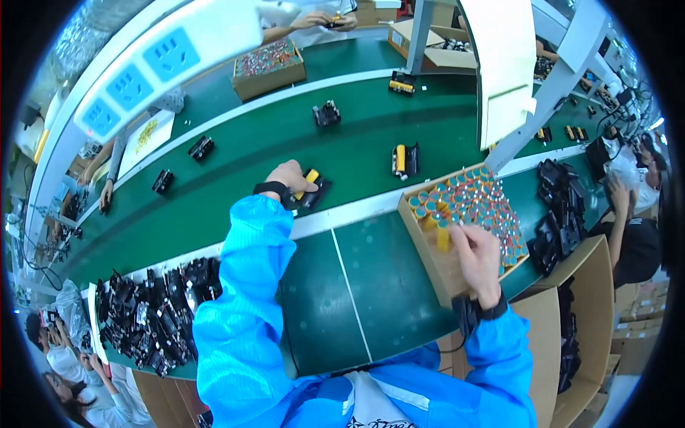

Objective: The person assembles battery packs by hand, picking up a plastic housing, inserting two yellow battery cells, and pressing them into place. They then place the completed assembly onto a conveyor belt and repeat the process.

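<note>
Near the body, a heap of empty black holders (153, 314) waits; the right hand (479, 260) pinches one yellow battery (444, 237) over the cardboard box (435, 264) of upright cells; the left hand (289, 178) presses a filled holder (312, 191) onto the green belt (357, 143); farther along, loaded holders ride away; many remain, I judge.

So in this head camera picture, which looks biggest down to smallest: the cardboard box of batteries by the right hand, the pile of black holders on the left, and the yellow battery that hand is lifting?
1. Pile of black holders
2. Cardboard box of batteries, which looks only a little smaller; fisheye bending and nearness make these two unsure.
3. Yellow battery in the right hand, plainly smallest.
</note>
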`<control>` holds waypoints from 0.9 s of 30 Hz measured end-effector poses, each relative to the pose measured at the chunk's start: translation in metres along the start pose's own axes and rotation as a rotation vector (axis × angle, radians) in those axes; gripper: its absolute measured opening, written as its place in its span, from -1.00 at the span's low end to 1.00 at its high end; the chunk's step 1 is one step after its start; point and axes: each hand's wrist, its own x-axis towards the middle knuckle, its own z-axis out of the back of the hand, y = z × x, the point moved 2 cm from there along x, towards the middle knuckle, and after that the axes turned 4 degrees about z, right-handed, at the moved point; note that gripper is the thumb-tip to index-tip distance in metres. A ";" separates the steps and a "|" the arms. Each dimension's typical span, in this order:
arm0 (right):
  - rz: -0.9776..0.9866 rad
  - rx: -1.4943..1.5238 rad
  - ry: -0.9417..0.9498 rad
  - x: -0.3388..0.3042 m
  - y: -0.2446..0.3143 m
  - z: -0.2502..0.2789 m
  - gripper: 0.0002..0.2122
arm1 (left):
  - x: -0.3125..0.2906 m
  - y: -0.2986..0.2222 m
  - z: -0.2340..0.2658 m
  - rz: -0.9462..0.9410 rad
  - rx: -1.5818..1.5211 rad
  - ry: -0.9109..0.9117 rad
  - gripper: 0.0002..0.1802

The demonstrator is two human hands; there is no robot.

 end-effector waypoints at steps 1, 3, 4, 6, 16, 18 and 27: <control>0.005 -0.007 -0.013 -0.003 0.000 0.006 -0.80 | 0.018 -0.005 0.010 -0.011 -0.002 -0.011 -0.46; 0.308 0.001 -0.347 -0.012 0.004 0.024 -0.81 | 0.049 -0.018 0.036 -0.024 -0.228 -0.103 -0.51; 0.315 -0.007 -0.355 -0.018 0.010 0.022 -0.81 | 0.062 -0.022 0.046 -0.029 -0.343 -0.146 -0.52; -0.052 0.766 -0.596 -0.037 0.015 0.018 -0.80 | 0.101 -0.036 0.037 -0.089 -0.337 -0.242 -0.58; -0.482 1.240 0.014 -0.105 0.038 -0.015 -0.80 | 0.096 -0.043 0.031 -0.548 0.290 -0.795 -0.85; -0.541 1.164 0.151 -0.095 0.044 -0.024 -0.81 | 0.056 -0.035 0.042 -0.542 0.296 -0.778 -0.86; -0.537 1.256 0.406 -0.078 0.028 -0.089 -0.79 | -0.224 -0.081 -0.027 -0.623 0.302 -0.462 -0.94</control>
